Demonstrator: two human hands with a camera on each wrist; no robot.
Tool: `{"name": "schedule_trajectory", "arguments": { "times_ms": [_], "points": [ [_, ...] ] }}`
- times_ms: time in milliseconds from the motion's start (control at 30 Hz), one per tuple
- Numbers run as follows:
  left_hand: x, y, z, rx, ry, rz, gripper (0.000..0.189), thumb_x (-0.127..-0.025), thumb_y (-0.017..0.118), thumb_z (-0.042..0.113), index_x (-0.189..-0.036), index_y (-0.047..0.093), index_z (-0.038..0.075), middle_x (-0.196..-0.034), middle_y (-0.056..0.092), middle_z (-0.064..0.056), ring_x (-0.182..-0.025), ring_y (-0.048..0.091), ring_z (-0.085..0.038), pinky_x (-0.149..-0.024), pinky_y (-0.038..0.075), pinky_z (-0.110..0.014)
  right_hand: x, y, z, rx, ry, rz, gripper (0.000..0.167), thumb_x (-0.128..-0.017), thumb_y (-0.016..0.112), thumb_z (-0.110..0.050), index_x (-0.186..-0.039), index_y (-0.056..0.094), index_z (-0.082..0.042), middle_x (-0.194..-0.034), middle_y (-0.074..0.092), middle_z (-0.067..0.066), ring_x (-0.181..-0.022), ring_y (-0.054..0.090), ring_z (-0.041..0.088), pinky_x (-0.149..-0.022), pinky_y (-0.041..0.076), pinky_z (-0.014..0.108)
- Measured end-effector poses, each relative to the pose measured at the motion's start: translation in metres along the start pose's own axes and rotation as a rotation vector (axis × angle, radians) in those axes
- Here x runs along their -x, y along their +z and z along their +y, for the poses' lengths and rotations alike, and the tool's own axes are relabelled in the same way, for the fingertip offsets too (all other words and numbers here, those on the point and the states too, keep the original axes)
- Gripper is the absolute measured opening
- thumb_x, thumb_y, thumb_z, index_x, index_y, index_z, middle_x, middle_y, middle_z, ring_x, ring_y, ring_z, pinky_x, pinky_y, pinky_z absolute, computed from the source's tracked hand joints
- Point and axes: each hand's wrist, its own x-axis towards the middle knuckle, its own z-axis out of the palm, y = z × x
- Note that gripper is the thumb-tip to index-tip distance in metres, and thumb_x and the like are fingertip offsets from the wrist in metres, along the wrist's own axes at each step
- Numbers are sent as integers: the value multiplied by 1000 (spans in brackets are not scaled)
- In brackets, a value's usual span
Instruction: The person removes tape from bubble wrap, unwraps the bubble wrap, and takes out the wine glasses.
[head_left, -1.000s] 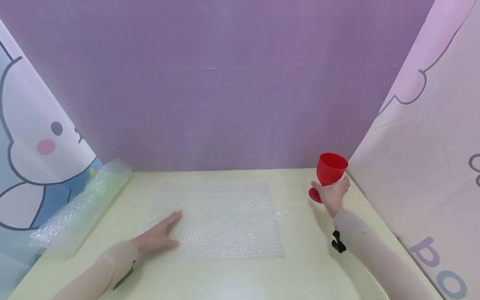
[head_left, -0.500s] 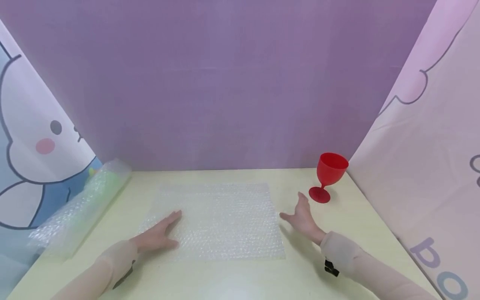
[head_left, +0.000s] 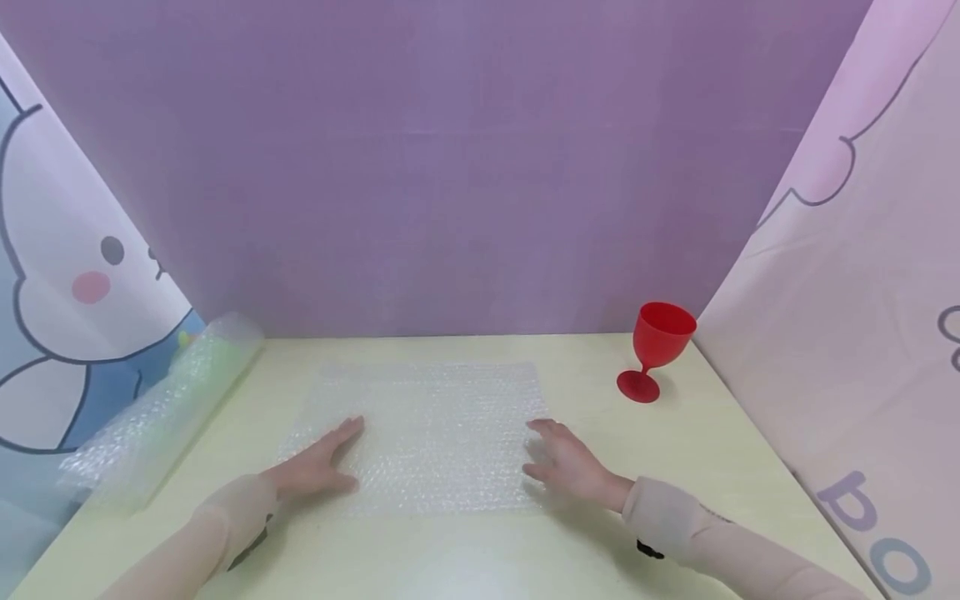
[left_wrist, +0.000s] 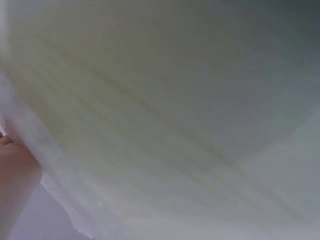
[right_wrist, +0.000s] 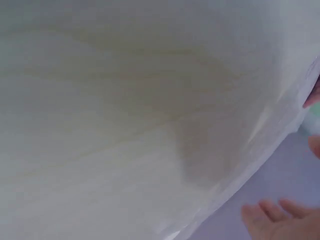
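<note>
A sheet of clear bubble wrap lies flat on the pale table between the two hands. At its left edge the left hand reaches over it, fingers straight and thumb spread. Over its right edge is the right hand, fingers extended and thumb apart, with nothing held. A red plastic goblet stands upright at the back right, beyond the right hand. In the right wrist view, the fingers show near the sheet's edge; the left wrist view catches part of the left hand at its border.
Along the table's left side lies a roll of bubble wrap with something greenish inside. A purple backdrop closes off the back. Printed cloth panels stand at both sides, the right panel close to the goblet.
The right hand has let go of the goblet's stem, leaving it standing, and moved left and toward the front to the sheet's right edge. The left hand has stayed in place.
</note>
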Motion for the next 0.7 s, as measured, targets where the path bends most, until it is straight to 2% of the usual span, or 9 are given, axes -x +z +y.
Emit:
{"name": "schedule_trajectory", "arguments": {
  "times_ms": [133,300,567,700],
  "points": [
    [0,1,0,9,1,-7,94,-77,70,27,-147,12,6,-153,3,-19,-139,0,-41,-110,1,-60,2,6,-4,147,-125,-107,49,-80,69,-22,-119,55,3,-126,51,19,-117,48,33,-98,42,45],
    [0,1,-2,13,-3,-17,94,-77,70,28,-147,12,6,-154,2,-16,-140,-1,-39,-110,0,-60,6,10,-5,211,-164,-201,41,-83,66,-25,-115,58,-1,-125,51,17,-116,48,31,-98,43,43],
    [-4,-1,-2,5,-1,-14,93,-77,70,29,-147,13,7,-154,2,-16,-140,-1,-39,-110,0,-60,6,10,-5,290,-190,-210,39,-83,65,-26,-114,59,-2,-123,53,14,-115,48,28,-98,44,41],
    [-6,0,-3,8,-3,-18,93,-78,69,29,-147,12,6,-154,1,-16,-140,-2,-39,-110,-1,-60,3,9,-4,314,-168,-229,39,-84,64,-27,-115,59,-3,-125,52,14,-117,47,28,-99,44,41]
  ]
}}
